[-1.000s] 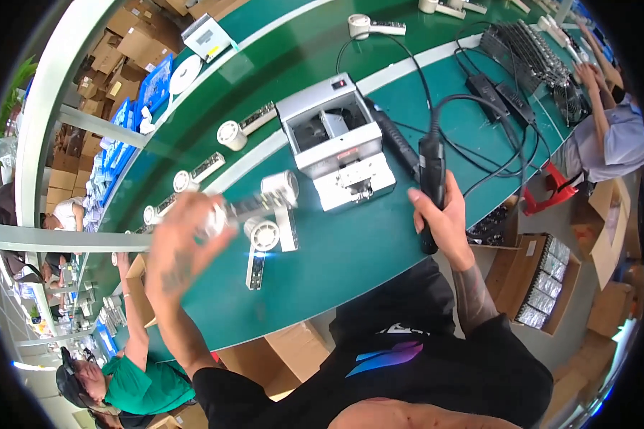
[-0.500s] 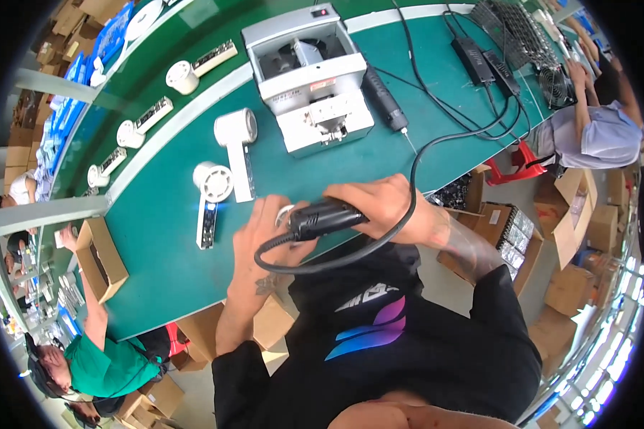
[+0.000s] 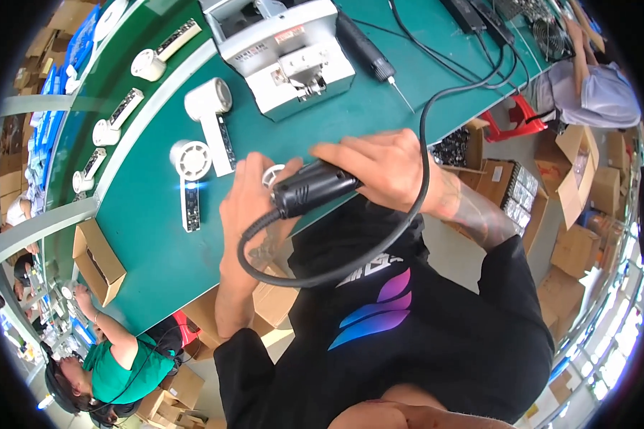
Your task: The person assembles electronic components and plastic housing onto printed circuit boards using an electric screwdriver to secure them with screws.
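Note:
My right hand (image 3: 390, 171) is closed around a black corded electric screwdriver (image 3: 315, 187), held slanting above the table's near edge. Its cord loops from the left end down across my shirt and back up past my right wrist. Close by on the left, my left hand (image 3: 250, 207) has its fingers curled round a white round part (image 3: 272, 175). Only a bit of that part's rim shows; fingers and the screwdriver hide the rest. Beyond my left hand lie two white dryer-shaped housings, one (image 3: 219, 132) with an exposed circuit board, the other (image 3: 193, 160) with a spoked round end up.
A grey machine (image 3: 286, 57) stands at the back, with another black electric screwdriver (image 3: 365, 46) and its thin bit beside it. More white housings (image 3: 149, 64) line the green shelf. A cardboard box (image 3: 99, 261) sits at the left edge. Co-workers sit at left and right.
The view has shifted, so the table things appear higher and further left. Both my hands keep their grip on the screwdriver and the white part. The left co-worker's arm has moved down.

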Action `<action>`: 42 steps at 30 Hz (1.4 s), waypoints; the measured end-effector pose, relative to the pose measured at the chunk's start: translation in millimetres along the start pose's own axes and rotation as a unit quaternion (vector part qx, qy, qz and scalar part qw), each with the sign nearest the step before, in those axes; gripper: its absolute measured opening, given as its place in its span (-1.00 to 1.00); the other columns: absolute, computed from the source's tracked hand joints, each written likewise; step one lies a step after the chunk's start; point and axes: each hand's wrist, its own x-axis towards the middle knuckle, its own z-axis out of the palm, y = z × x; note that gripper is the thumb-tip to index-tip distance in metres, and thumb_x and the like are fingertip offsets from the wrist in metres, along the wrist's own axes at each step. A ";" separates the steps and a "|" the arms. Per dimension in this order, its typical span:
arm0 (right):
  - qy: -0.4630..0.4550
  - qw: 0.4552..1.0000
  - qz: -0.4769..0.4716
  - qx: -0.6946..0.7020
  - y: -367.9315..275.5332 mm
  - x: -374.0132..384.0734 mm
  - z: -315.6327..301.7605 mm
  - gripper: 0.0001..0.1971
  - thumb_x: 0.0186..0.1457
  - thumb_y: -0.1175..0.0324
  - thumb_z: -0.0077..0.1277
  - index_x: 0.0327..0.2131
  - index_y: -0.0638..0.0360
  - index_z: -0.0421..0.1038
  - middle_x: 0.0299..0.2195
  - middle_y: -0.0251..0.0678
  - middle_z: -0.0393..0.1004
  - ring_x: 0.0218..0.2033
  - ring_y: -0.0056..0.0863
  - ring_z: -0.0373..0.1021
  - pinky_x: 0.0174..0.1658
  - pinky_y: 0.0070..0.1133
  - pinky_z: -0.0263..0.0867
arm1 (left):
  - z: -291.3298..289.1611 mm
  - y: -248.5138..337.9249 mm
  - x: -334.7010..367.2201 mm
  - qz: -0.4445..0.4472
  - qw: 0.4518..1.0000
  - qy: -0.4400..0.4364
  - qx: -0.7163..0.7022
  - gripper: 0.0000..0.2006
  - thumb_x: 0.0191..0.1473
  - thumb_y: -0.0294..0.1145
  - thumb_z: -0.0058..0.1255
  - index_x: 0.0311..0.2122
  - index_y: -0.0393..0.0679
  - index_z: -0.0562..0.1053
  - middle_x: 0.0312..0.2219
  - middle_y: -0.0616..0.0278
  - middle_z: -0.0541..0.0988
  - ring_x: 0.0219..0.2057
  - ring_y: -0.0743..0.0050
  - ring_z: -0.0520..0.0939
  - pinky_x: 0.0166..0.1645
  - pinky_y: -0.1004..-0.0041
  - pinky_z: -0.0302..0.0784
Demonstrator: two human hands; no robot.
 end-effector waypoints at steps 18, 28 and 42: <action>-0.032 0.986 0.084 0.140 24.6 -3.9 -18.1 -0.43 -0.05 0.53 0.22 0.10 0.11 0.36 -0.27 -0.09 0.59 -0.27 -0.04 0.55 -0.24 -0.36 0.46 | 6.0 2.0 16.0 0.022 0.999 -0.032 0.030 -0.80 -0.03 -0.35 0.27 -0.32 -0.15 0.50 -0.37 0.23 0.55 -0.30 0.12 0.58 -0.23 0.21 0.53; -0.042 0.985 0.045 0.161 35.0 -5.4 -12.7 -0.41 -0.09 0.50 0.27 0.09 0.16 0.36 -0.30 -0.06 0.58 -0.32 -0.03 0.55 -0.30 -0.35 0.45 | 16.4 -4.2 20.6 -0.071 0.983 -0.063 -0.154 -0.80 -0.10 -0.44 0.26 -0.31 -0.13 0.53 -0.31 0.19 0.53 -0.23 0.04 0.56 -0.11 0.23 0.45; 0.002 0.988 0.021 0.154 27.3 -4.9 -1.8 -0.40 -0.17 0.58 0.26 0.04 0.12 0.40 -0.37 -0.13 0.58 -0.40 -0.09 0.54 -0.39 -0.39 0.44 | 51.0 -4.5 -11.8 0.074 0.986 0.119 -0.088 -0.73 -0.23 -0.63 0.33 -0.32 -0.25 0.57 -0.13 0.08 0.45 0.08 -0.07 0.50 0.04 0.13 0.49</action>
